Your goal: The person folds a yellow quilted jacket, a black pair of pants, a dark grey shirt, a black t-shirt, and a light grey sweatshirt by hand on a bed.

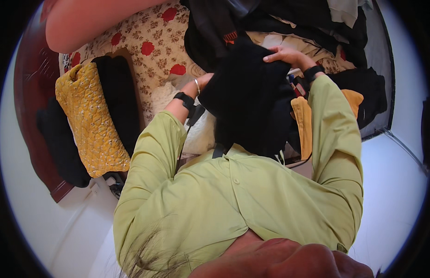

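Observation:
A folded black garment (252, 97) is held up in front of my chest and hangs down over the front of my shirt. What kind of garment it is does not show. My right hand (285, 55) grips its upper right edge, with the thumb lying on the cloth and the fingers partly behind it. At the opposite edge, my left hand (204, 81) holds the cloth, its fingers hidden behind the black fabric. Pale fluffy cloth (164, 99) lies close to my left wrist.
A rolled yellow quilted garment (92, 123) rests between dark folded clothes on the left, over a dark red wooden board (36, 78). Floral bedding (150, 32) stretches behind. Dark clothes (289, 23) are heaped at the far right, and orange cloth (303, 120) lies beside my right arm.

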Action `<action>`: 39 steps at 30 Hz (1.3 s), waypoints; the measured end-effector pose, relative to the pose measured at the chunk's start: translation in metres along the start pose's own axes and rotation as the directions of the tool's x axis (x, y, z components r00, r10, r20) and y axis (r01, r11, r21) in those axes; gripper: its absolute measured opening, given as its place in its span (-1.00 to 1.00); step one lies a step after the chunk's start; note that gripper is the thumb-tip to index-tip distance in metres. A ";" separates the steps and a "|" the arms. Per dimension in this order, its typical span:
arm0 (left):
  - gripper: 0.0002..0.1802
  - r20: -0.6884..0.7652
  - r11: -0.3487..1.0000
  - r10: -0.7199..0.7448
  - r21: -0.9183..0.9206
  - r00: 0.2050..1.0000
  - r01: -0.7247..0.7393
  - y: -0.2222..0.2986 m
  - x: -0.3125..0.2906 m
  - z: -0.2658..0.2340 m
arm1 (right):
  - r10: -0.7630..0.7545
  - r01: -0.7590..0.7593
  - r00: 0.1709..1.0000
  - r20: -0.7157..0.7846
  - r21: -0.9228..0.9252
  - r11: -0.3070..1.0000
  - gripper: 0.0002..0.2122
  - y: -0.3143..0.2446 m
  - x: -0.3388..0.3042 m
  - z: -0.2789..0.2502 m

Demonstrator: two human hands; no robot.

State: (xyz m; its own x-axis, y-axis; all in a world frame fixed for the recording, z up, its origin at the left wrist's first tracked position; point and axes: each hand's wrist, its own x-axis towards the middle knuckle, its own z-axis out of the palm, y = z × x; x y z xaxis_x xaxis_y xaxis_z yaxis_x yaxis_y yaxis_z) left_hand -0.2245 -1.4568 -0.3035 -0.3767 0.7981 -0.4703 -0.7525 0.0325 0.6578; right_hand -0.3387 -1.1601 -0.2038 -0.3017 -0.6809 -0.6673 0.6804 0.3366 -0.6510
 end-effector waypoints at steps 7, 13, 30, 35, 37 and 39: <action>-0.71 -0.609 0.993 0.072 -0.027 0.790 -0.112 -0.039 0.012 -0.003 | -0.251 0.060 0.910 -0.330 -0.493 0.868 -0.66 0.038 0.032 -0.017; -0.45 -0.418 0.848 0.021 -0.475 0.908 -0.238 0.052 -0.011 0.052 | -0.446 0.172 0.855 -0.264 -0.668 0.724 -0.62 0.008 0.029 -0.028; -0.06 -0.705 0.947 0.049 0.258 0.708 0.191 0.028 0.048 0.029 | -0.040 0.062 0.498 -0.866 -0.011 0.998 0.08 0.110 -0.003 0.059; -0.47 -0.549 0.975 -0.161 0.043 0.820 0.220 0.063 0.041 0.056 | 0.019 0.119 0.478 -0.878 0.087 0.989 -0.02 0.136 0.017 0.036; -0.50 -0.465 0.971 -0.228 -0.042 0.856 0.236 0.068 0.040 0.058 | -0.052 0.247 0.454 -0.890 0.069 0.967 -0.44 0.169 0.044 0.022; -0.56 -0.341 0.934 -0.333 -0.247 0.879 0.258 0.065 0.033 0.055 | -0.082 0.311 0.471 -0.878 0.078 0.947 -0.53 0.167 0.035 0.017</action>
State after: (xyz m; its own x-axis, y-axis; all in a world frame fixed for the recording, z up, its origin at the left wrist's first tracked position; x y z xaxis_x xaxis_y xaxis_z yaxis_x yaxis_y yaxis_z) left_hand -0.2565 -1.3955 -0.2439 -0.2648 0.4861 -0.8328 -0.9334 0.0878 0.3480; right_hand -0.2245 -1.1385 -0.3296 -0.7845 0.2232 -0.5786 0.6029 0.0562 -0.7958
